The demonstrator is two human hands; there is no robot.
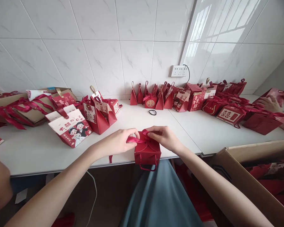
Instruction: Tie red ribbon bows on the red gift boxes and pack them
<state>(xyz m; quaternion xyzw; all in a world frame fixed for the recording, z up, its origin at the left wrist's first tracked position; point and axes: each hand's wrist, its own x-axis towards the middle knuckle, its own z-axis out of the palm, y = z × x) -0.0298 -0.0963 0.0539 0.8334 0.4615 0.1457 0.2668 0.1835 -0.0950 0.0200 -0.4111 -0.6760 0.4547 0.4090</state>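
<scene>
Red box point(147, 152), one, at six o'clock on the bench point(132, 121); left hand point(123, 140) at its nine o'clock and right hand point(164, 136) at its two o'clock, each pinching its red ribbon point(139, 141). Apparent step: tying a bow; next move likely calls for crossing the ends and drawing them snug.

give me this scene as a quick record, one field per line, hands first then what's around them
left hand: holds a length of red ribbon
right hand: pinches the ribbon over the box
box: red, at the table's near edge, cord handle facing the wearer
behind: black ring, then red boxes near the tiled wall
right side: open carton holding red items; another person's hand
</scene>
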